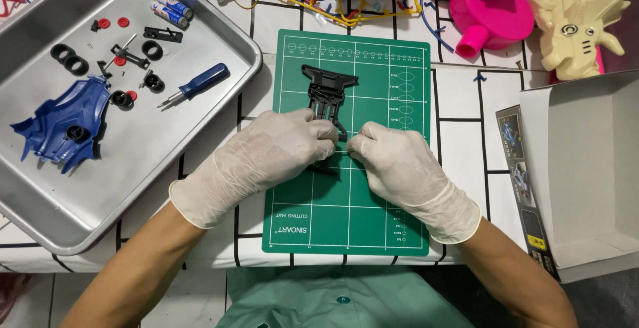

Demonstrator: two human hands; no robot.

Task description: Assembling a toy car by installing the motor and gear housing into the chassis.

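1. Head view: gloved left hand (279, 147) and right hand (393, 162) pinch, fingers closed, the black plastic toy-car chassis (327, 95) mid-frame on the green cutting mat (346, 221).
2. Looks light, stiff, thin-ribbed; best held by its side rails.

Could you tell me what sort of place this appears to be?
Probably a hobby or toy-assembly workbench: a green cutting mat, a metal tray of small wheels and a blue screwdriver, and gloved hands on a black chassis.
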